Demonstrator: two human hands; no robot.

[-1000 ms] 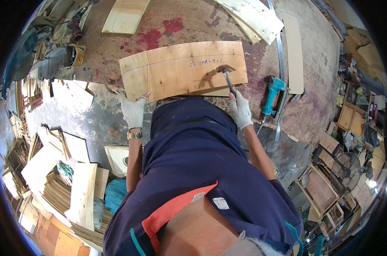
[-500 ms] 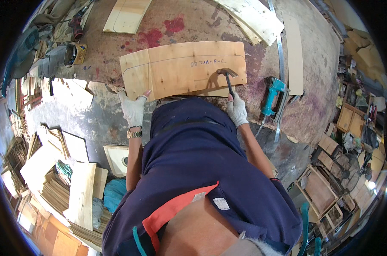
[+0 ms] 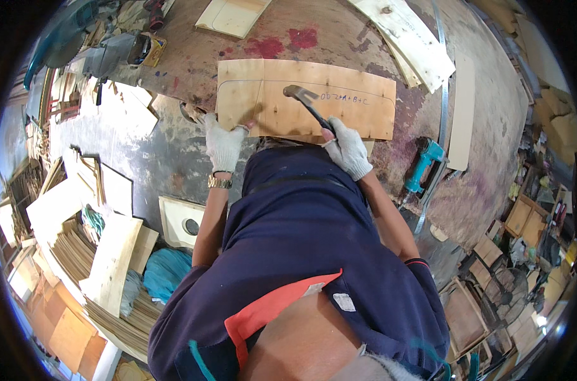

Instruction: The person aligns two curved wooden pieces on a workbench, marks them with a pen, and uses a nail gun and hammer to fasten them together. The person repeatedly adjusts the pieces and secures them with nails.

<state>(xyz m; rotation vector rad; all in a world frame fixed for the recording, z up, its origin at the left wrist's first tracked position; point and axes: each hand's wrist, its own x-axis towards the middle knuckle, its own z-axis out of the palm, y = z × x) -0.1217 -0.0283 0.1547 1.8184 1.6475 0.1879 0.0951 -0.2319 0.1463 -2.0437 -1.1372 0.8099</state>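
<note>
A long plywood board (image 3: 358,101) with a drawn outline lies flat on the stained workbench (image 3: 339,44). My right hand (image 3: 349,149), in a white knit glove, grips a hammer (image 3: 307,105) by its handle; the hammer head is over the board's middle. My left hand (image 3: 224,145), also gloved, rests at the board's near left edge with the fingers pressing on it. A watch sits on my left wrist.
A teal power tool (image 3: 422,165) lies on the bench right of my right arm. More plywood pieces (image 3: 403,38) lie at the back. Stacks of cut boards (image 3: 104,260) and a teal cloth (image 3: 164,273) sit on the floor at left. Crates (image 3: 466,317) crowd the right.
The hammer has swung from the board's right part toward its middle. My left hand stays at the board's near left edge. The view has shifted, so the board sits further right in it.
</note>
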